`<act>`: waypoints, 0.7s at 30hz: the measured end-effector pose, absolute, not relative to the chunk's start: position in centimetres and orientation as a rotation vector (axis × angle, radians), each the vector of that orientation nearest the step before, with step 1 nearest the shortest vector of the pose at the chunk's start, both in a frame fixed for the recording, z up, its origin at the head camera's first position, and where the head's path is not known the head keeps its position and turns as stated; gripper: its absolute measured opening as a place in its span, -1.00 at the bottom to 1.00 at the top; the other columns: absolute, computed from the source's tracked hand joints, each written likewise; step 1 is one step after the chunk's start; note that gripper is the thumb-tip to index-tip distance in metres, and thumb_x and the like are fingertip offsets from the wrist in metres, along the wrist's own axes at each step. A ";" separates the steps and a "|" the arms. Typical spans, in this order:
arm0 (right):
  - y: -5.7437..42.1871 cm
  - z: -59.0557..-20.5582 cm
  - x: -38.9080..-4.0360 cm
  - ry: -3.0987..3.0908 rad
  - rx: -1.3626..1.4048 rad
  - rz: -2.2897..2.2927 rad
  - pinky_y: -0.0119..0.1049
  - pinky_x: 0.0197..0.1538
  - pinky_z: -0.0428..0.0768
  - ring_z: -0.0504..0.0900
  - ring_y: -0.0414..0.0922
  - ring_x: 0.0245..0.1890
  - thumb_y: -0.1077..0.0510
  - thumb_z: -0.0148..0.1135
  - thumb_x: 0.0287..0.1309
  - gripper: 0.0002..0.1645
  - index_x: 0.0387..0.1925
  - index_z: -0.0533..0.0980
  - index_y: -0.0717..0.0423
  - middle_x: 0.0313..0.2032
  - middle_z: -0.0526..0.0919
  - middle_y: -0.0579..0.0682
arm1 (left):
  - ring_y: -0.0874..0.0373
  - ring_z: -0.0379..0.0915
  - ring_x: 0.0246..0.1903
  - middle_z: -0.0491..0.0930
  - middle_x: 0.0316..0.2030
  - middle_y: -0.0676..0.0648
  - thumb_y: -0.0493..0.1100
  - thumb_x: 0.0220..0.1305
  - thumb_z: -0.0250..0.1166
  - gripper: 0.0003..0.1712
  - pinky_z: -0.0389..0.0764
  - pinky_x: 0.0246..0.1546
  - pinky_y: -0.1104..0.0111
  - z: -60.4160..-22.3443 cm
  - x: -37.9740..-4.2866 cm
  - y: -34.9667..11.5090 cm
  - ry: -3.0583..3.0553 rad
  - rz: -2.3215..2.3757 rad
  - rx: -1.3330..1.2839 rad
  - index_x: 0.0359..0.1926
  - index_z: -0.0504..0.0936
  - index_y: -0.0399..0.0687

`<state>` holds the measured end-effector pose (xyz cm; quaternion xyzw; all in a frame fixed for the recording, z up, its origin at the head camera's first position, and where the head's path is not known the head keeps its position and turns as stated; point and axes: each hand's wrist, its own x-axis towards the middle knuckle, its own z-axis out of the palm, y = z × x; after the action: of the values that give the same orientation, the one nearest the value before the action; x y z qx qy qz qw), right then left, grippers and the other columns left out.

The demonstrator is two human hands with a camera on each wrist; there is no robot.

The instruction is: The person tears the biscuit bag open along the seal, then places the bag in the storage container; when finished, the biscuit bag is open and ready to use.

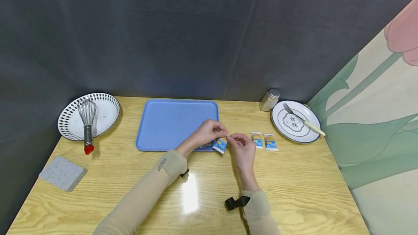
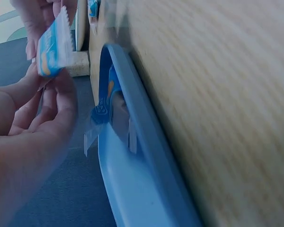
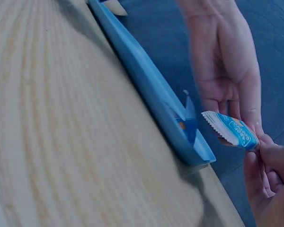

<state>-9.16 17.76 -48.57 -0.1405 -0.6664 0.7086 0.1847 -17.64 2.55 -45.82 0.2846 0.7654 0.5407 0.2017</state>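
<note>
Kitchen-style setting, table (image 1: 294, 177), whisk (image 1: 87, 128), dark cloth (image 1: 196, 39)

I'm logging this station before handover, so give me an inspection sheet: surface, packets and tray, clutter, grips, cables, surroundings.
Surface: wooden table, with a bright reflection near the front.
Job's things: held packet by the near right corner of the blue tray; at least one tray packet in that corner; two loose packets right of the tray.
Clutter: whisk on patterned plate; gray block; jar; fork on white plate.
Grips: left hand and right hand both pinch one end of the held packet.
Cables: nothing seen.
Surroundings: dark backdrop; floral panel on the right.
</note>
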 end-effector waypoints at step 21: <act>16.4 -49.1 -9.6 -2.042 -0.383 1.758 -0.58 -0.41 0.56 0.57 -0.33 -0.50 0.63 0.30 0.24 -0.89 -0.35 0.55 0.51 -0.48 0.63 0.14 | 0.22 0.50 -0.33 0.69 -0.30 -0.11 -0.41 0.51 0.26 -0.85 0.52 -0.29 0.47 -45.9 -16.6 3.9 2.140 1.556 0.507 -0.19 0.74 -0.38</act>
<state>-9.61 16.40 -49.09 -0.1378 -0.7337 0.6319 0.2085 -16.62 3.87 -45.85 0.1835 0.7746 0.5632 0.2218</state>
